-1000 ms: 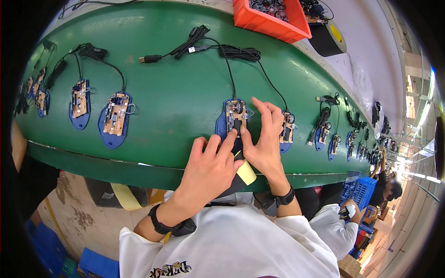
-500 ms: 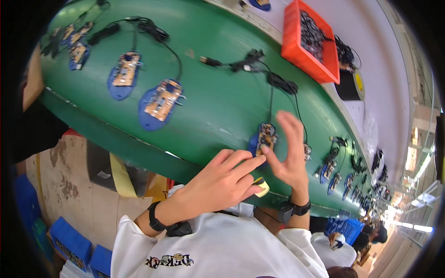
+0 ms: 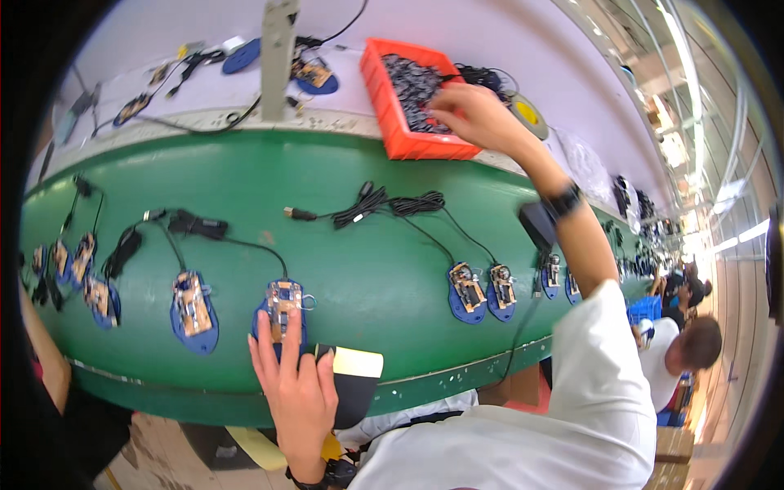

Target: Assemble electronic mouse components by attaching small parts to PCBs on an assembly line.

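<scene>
My left hand lies with fingers spread on a blue mouse base carrying a tan circuit board. Its fingertips touch the board, and a black cable runs from the far end. Beside this hand, at the table's near edge, is a black piece with a pale yellow strip. My right hand reaches over the red bin, its fingers bent and thumb apart, at the small dark parts inside. No part shows clearly between those fingers. Two more mouse bases with boards stand right of the middle.
Several other cabled mouse bases line the green table to the left and right. Behind it, a pale shelf holds more boards and a grey post. A roll with a yellow core sits beside the bin. Another person's arm is at far left.
My hands have parted from one mouse base. The left moved left onto another base; the right went up and away to the red bin. The view has swung, showing more of the shelf.
</scene>
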{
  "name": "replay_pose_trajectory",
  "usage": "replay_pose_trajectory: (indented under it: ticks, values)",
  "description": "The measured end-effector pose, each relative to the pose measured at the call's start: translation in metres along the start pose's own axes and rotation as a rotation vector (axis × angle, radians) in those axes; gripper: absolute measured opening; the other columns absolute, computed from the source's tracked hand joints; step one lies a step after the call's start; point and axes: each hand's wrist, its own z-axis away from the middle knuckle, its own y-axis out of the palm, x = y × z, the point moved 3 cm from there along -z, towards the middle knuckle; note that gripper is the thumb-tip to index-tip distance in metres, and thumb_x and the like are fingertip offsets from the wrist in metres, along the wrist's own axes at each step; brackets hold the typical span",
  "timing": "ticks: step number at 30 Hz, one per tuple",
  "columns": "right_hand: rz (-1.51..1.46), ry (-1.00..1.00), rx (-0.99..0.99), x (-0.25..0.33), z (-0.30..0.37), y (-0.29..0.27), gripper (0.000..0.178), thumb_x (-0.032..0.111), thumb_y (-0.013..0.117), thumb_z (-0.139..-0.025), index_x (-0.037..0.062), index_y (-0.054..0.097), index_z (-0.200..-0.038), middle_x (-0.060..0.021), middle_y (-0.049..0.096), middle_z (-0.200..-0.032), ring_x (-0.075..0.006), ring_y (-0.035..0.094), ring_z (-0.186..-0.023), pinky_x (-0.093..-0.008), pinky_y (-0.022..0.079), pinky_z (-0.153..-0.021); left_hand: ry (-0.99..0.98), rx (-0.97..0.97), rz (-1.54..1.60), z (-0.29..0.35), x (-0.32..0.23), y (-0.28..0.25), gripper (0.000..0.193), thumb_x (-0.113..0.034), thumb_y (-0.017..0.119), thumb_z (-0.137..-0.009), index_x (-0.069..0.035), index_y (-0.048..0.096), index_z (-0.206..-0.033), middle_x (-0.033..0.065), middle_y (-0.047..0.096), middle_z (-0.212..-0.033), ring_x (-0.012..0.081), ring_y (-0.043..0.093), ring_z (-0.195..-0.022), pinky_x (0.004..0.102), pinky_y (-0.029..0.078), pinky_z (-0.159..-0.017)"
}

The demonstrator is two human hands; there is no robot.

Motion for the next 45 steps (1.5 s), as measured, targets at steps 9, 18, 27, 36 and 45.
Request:
replay_pose_trajectory:
  ticks: [9,18,27,36,45]
  values:
    - [0.171,0.298,0.288,-0.109,-0.063,0.096,0.032,0.024,0.075,-0.088,0.0043,0.081,-0.113,-0.0220,0.080,-0.104,-0.0384,0.077,-0.099,-0.0470,0.060,-0.093,0.110,0.037,0.149,-0.002,-0.016,0.011,0.028,-0.009,0.071,-0.097,0.008,0.062,-0.077,0.0214,0.062,-0.147,0.0566,0.041,-0.150,0.0708,0.037,-0.119]
    - [-0.418,0.072,-0.109,0.081,-0.011,0.033,0.013,0.011,0.079,-0.091,0.0076,0.084,-0.103,-0.0073,0.070,-0.104,-0.0203,0.071,-0.094,-0.0333,0.058,-0.082,0.134,0.090,0.306,-0.012,-0.016,0.004,0.031,-0.011,0.075,-0.092,0.008,0.061,-0.072,0.0235,0.066,-0.137,0.0567,0.047,-0.145,0.0727,0.040,-0.116]
    - [-0.849,0.068,0.038,0.213,0.071,0.095,0.031,-0.003,0.085,-0.085,-0.0003,0.079,-0.115,-0.0137,0.075,-0.115,-0.0238,0.074,-0.096,-0.0351,0.061,-0.082,0.245,0.080,0.347,-0.010,-0.012,0.006,0.037,-0.013,0.077,-0.091,0.008,0.056,-0.069,0.0293,0.064,-0.141,0.0538,0.056,-0.138,0.0621,0.054,-0.106]
    - [-0.734,0.205,0.045,0.228,0.069,0.090,0.034,-0.004,0.083,-0.085,-0.0006,0.078,-0.118,-0.0149,0.076,-0.118,-0.0246,0.075,-0.099,-0.0354,0.061,-0.082,0.236,0.119,0.314,-0.015,-0.010,0.004,0.033,-0.010,0.076,-0.090,0.011,0.057,-0.072,0.0362,0.060,-0.143,0.0506,0.058,-0.137,0.0538,0.058,-0.104]
    - [-0.716,0.136,-0.100,0.221,0.077,0.094,0.025,-0.006,0.082,-0.082,-0.0017,0.078,-0.106,-0.0140,0.077,-0.113,-0.0306,0.074,-0.097,-0.0381,0.061,-0.081,0.246,0.162,0.299,-0.021,-0.010,0.004,0.032,-0.012,0.075,-0.092,0.012,0.061,-0.076,0.0362,0.060,-0.142,0.0470,0.057,-0.139,0.0510,0.057,-0.106]
